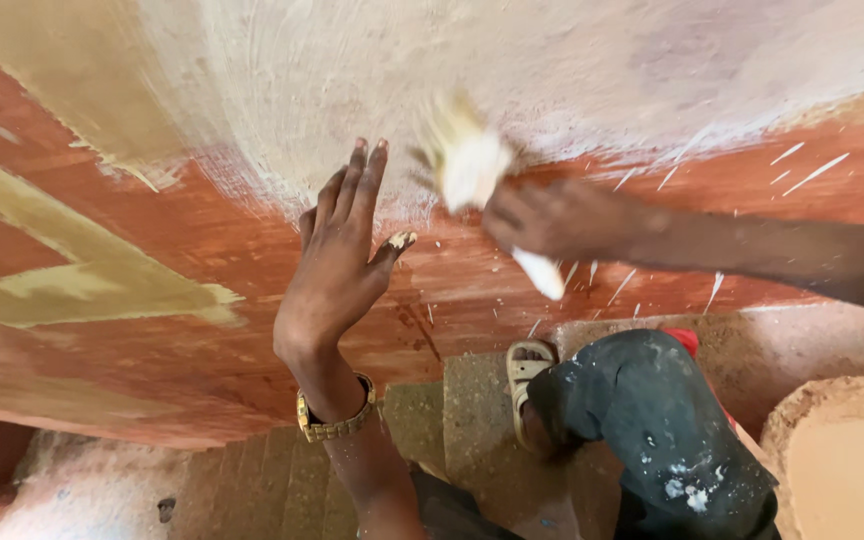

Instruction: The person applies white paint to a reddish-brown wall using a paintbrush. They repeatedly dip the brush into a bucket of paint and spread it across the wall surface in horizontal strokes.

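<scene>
My left hand (337, 262) presses flat against the wall (202, 240), fingers spread and pointing up, with white paint on the thumb tip. A gold wristwatch (335, 420) sits on that wrist. My right hand (552, 222) is closed around the white handle of a paintbrush (467, 160). The blurred bristles, loaded with cream paint, touch the wall just right of my left fingertips. The wall is cream-white above and reddish-brown below, and the brush sits at the border between the two colours.
Olive-yellow patches (102, 290) mark the wall at left. White splatter streaks (802, 165) dot the red band at right. My paint-flecked dark trouser knee (652, 410) and sandalled foot (527, 385) rest on a rough step. A round container of tan paint (847, 470) stands at the lower right.
</scene>
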